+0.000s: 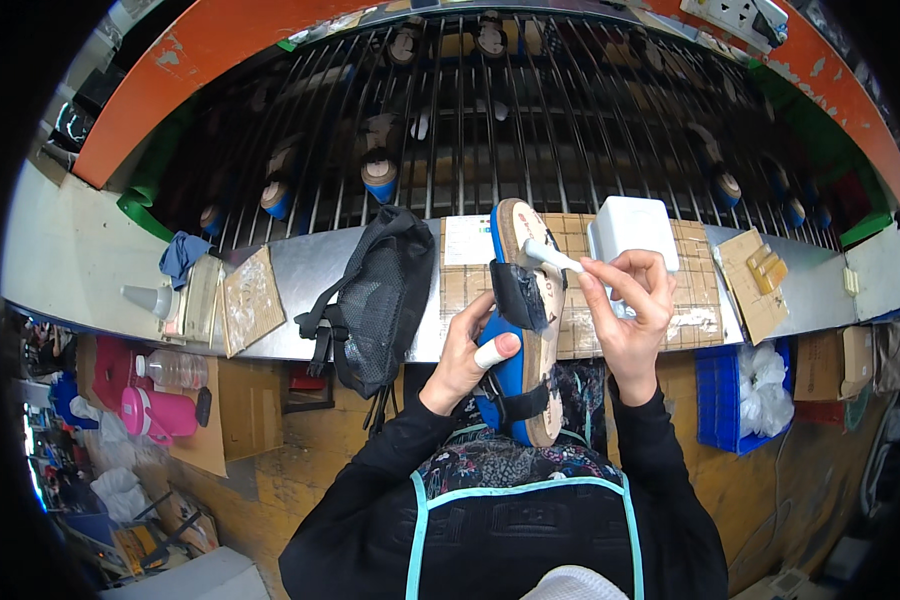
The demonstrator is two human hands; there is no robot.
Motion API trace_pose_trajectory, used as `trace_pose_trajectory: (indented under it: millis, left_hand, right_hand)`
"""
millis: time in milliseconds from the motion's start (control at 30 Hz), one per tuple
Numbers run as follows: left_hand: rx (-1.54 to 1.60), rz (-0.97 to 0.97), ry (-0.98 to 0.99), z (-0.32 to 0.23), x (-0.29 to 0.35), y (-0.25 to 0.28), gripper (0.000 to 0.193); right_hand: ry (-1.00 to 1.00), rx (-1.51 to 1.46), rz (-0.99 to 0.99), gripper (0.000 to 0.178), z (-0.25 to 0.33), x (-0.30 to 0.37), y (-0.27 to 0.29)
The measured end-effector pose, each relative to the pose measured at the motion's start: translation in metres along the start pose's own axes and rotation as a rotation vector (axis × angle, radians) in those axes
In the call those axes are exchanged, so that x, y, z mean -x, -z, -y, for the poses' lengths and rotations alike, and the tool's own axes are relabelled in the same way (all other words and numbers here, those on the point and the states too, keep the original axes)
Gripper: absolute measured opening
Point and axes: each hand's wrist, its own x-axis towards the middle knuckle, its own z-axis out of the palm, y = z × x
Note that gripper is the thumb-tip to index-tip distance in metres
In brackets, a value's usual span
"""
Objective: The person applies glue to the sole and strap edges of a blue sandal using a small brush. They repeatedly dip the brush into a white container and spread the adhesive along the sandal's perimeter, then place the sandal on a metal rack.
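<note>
My left hand (462,352), its thumb wrapped in white, grips a sandal (537,372) upright in front of me. This sandal has a blue last, black straps and a beige, cork-edged sole. Between the thumb and fingers of my right hand (630,310) is the handle of a small white brush (553,256). The brush's head lies over the upper part of the beige sole, just above a black strap; whether it touches is hard to tell. Behind my right hand stands a white plastic container (638,232) on cardboard (695,290).
A black mesh bag (385,300) lies left of the sandal on the metal bench. Beyond is a rack of metal rods (450,140) carrying several sandals on blue lasts (378,178). At right are yellow blocks (767,270) and a blue crate (718,400); a pink jug (158,413) is at lower left.
</note>
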Motion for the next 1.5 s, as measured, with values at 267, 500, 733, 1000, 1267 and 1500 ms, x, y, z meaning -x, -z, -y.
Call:
trace_pose_trajectory:
  millis: [267, 500, 733, 1000, 1267, 1500]
  left_hand:
    - [0.048, 0.052, 0.039, -0.005, -0.004, 0.005, 0.081]
    - [-0.001, 0.076, 0.052, -0.010, -0.012, -0.001, 0.080]
    - [0.089, 0.072, 0.110, -0.015, -0.014, -0.006, 0.073]
    - [0.210, 0.132, 0.086, -0.007, -0.016, -0.010, 0.083]
    - [0.369, -0.015, 0.063, -0.009, -0.007, -0.012, 0.077]
    - [0.346, -0.102, 0.058, -0.009, -0.006, 0.001, 0.072]
  right_hand:
    - [0.030, -0.194, 0.121, 0.020, -0.018, -0.008, 0.006]
    - [0.073, -0.179, 0.100, 0.021, -0.026, -0.005, 0.017]
    - [0.148, -0.119, 0.096, 0.025, -0.027, 0.004, 0.026]
    - [0.005, -0.197, -0.011, 0.017, -0.021, -0.001, 0.023]
    - [-0.053, -0.192, 0.108, 0.016, -0.012, 0.008, 0.018]
    - [-0.301, -0.357, 0.165, 0.014, 0.004, 0.044, 0.008]
